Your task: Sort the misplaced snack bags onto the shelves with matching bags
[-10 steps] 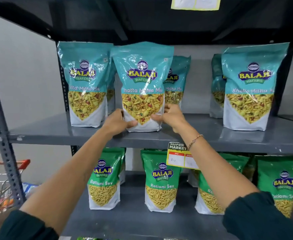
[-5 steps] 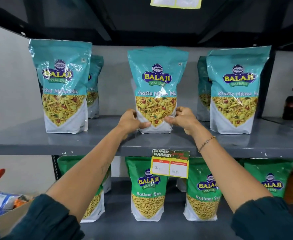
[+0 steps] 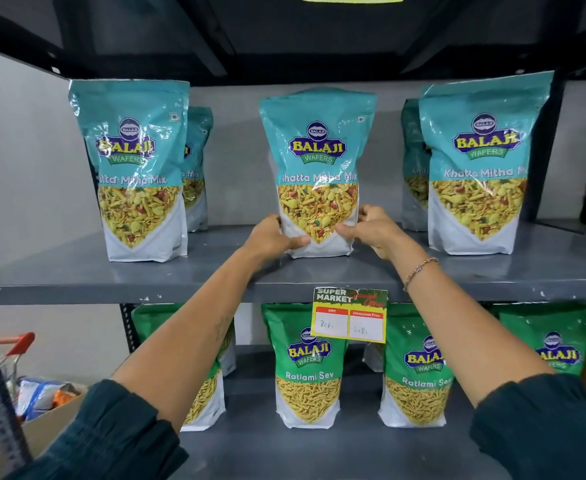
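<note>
A teal Khatta Mitha Mix bag [image 3: 319, 174] stands upright at the middle of the grey upper shelf [image 3: 77, 275], its base on the shelf. The left hand [image 3: 270, 239] and right hand [image 3: 371, 230] grip its lower corners, fingers clamped on the white bottom edge from both sides. Matching teal bags stand well apart to the left [image 3: 135, 174] and right [image 3: 478, 168], with more behind them. A price tag [image 3: 350, 315] hangs from the shelf edge; below it, green Ratlami Sev bags [image 3: 308, 368] line the lower shelf.
</note>
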A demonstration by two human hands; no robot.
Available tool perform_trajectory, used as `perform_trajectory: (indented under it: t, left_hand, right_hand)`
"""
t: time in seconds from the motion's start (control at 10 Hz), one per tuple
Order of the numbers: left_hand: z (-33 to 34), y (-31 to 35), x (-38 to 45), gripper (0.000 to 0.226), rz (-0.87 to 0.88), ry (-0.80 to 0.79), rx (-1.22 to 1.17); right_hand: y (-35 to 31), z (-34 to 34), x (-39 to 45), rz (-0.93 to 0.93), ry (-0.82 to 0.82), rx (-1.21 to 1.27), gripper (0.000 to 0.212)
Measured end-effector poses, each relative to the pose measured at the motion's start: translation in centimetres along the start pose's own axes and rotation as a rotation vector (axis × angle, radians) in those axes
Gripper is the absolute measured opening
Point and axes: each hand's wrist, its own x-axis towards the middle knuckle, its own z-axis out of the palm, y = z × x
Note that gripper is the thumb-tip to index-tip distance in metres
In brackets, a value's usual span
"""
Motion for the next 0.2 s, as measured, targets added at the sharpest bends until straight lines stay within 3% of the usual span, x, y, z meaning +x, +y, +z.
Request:
perform_trajectory:
  t: [0.1, 0.2]
  left_hand:
    - [-0.1, 1.6, -2.4, 0.076, -0.014, 0.038, 0.055]
    - [-0.5, 2.1, -3.9, 0.067, 0.033, 0.195, 0.146]
  right_hand:
    - [-0.6, 0.1, -0.9, 0.042, 0.048, -0.047, 0.068]
    - [-0.7, 0.7, -3.0, -0.059, 0.305, -0.194, 0.072]
